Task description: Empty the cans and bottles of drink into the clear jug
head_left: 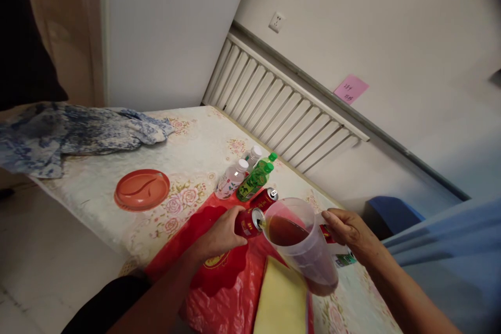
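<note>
My left hand (221,235) is wrapped round a red drink can (247,223), tilted so its opened top is at the rim of a clear plastic pitcher (319,266). Yellowish liquid shows at the can's mouth. Brown liquid (285,231) lies inside the pitcher, which leans toward the can. On the pitcher's far side, my right hand (344,229) is closed at its handle, which is mostly hidden. Just behind the held can is a second red can (265,198). Beyond it stand a green bottle (254,182) and a white-capped bottle (231,180), with another of each behind.
Red plastic sheeting (235,300) and a folded yellow cloth (279,300) lie under my hands on the flowered tablecloth (195,159). An orange divided plate (141,190) and a blue-white patterned cloth (105,130) are to the left. A radiator (282,99) runs along the wall behind.
</note>
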The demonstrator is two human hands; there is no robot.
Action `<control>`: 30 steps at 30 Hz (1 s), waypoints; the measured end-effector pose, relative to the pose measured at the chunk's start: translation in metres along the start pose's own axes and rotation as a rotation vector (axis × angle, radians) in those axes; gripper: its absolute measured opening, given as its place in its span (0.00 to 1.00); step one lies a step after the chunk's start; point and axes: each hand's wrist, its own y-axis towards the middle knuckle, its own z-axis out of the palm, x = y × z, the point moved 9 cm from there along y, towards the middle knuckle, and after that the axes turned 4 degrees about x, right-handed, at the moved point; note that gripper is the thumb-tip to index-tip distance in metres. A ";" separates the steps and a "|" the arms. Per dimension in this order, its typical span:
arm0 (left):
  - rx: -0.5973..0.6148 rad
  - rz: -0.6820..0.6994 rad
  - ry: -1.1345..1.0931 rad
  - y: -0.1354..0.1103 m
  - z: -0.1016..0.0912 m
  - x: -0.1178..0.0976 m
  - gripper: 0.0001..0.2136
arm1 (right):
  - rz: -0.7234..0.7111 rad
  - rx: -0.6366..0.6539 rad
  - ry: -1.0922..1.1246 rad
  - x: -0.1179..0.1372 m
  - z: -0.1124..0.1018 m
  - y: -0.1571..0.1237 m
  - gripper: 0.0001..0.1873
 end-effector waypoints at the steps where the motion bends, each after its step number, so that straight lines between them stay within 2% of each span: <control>1: 0.000 0.006 -0.004 0.000 0.000 0.000 0.29 | 0.000 -0.002 -0.003 0.000 0.000 0.000 0.30; 13: -0.015 0.052 -0.065 0.000 -0.001 -0.002 0.27 | 0.006 0.004 -0.018 -0.001 0.000 0.001 0.29; 23: 0.012 0.006 0.007 0.001 0.000 -0.002 0.29 | 0.014 0.010 -0.015 0.000 0.000 0.000 0.29; 30: 0.002 0.041 -0.022 0.000 0.000 -0.002 0.27 | 0.024 0.013 -0.019 0.002 0.001 0.000 0.30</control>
